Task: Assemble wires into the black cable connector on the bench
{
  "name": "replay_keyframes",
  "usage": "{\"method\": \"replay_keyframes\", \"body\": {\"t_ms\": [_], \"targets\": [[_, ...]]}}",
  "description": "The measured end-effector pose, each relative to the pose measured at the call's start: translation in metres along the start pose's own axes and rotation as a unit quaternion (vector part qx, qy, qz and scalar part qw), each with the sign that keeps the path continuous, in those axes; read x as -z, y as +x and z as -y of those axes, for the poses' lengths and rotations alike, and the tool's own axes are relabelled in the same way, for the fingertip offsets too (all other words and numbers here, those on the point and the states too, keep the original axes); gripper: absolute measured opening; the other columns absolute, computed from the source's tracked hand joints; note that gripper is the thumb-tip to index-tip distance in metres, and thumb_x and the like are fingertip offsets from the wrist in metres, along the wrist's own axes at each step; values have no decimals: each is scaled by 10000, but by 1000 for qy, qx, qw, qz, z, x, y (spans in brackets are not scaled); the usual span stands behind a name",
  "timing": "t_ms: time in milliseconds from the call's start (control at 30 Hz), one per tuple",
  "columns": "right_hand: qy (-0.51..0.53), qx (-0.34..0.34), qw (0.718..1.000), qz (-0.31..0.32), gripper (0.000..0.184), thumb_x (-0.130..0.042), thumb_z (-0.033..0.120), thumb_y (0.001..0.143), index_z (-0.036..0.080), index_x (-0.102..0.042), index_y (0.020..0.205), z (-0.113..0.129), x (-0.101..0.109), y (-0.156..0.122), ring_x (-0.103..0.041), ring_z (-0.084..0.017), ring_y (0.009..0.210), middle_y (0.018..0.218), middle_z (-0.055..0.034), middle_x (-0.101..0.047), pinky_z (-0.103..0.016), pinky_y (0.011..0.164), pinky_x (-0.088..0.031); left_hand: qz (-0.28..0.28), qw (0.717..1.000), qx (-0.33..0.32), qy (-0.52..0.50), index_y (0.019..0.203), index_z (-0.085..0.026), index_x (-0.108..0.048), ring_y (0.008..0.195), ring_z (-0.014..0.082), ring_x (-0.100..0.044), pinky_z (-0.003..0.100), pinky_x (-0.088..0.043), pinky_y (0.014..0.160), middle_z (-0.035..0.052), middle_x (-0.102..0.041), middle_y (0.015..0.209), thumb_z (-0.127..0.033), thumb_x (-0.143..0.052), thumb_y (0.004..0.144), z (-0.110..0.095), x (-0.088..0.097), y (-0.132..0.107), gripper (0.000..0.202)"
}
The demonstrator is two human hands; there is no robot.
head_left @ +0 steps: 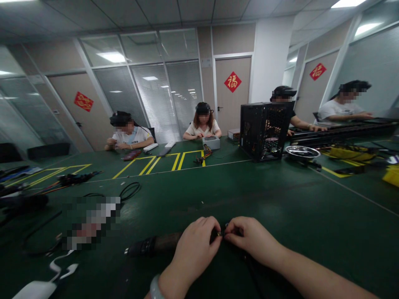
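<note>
My left hand (197, 246) is closed in a pinch near the table's front, with a tiny gold-coloured piece (219, 234) at its fingertips. Facing it, my right hand (253, 241) pinches something small and dark that its fingers mostly cover. The fingertips of both hands nearly meet. What kind of parts these are is too small to tell. A dark power screwdriver (152, 246) lies on the green tabletop (174, 199), its rear end hidden behind my left hand. Below my right wrist runs a dark strip, perhaps a cable, hard to make out.
Across the table stands a black computer case (263, 131), beside a round metal dish (302, 153). A grey power supply unit (211, 142) with bundled wires sits far centre. Leftward lie a looped black cable (131, 190) and a white object (34, 290). Several people sit around the table.
</note>
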State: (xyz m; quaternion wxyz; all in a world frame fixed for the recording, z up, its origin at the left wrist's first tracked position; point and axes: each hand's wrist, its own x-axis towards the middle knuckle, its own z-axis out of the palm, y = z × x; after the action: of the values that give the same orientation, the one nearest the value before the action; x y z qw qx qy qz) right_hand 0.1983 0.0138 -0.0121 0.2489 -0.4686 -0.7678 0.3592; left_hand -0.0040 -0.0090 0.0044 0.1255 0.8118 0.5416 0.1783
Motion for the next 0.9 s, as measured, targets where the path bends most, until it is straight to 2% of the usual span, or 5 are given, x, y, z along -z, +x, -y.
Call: {"method": "replay_keyframes", "body": {"t_ms": [200,400,600,767,900], "targets": [[-7,4,1000,0,63,-660,242,829,228,-722,831,2,1,0,-604,-132,704,777,32,-683,-200,606,-391,15,1000,-9,1,932,-253,-595,900,186,-547,301,-396,797,-15,-602,957,-253,-608,861,1,1,0,72],[-1,4,1000,1,57,-663,235,828,230,-720,834,3,1,-1,-605,-125,697,774,36,-679,-193,605,-395,12,999,-32,-17,945,-261,-606,921,186,-547,307,-396,795,-20,-614,984,-231,-601,871,1,2,1,80],[0,-1,1000,5,59,-661,252,835,237,-718,835,2,2,0,-613,-129,708,777,40,-683,-196,617,-402,10,1000,2,0,961,-264,-584,891,178,-552,295,-399,774,-25,-598,957,-185,-610,828,1,1,1,158],[-3,2,1000,8,70,-653,247,838,228,-719,844,5,2,-1,-616,-136,718,780,29,-688,-200,625,-402,16,1000,-8,-6,921,-254,-594,897,183,-552,299,-401,801,-18,-605,953,-206,-605,839,2,1,1,96],[-9,0,1000,6,63,-656,244,833,231,-718,834,5,2,0,-610,-132,709,771,34,-682,-198,611,-392,14,1000,-9,-8,973,-269,-601,913,184,-556,305,-398,809,-20,-610,982,-222,-613,848,2,1,1,134]]}}
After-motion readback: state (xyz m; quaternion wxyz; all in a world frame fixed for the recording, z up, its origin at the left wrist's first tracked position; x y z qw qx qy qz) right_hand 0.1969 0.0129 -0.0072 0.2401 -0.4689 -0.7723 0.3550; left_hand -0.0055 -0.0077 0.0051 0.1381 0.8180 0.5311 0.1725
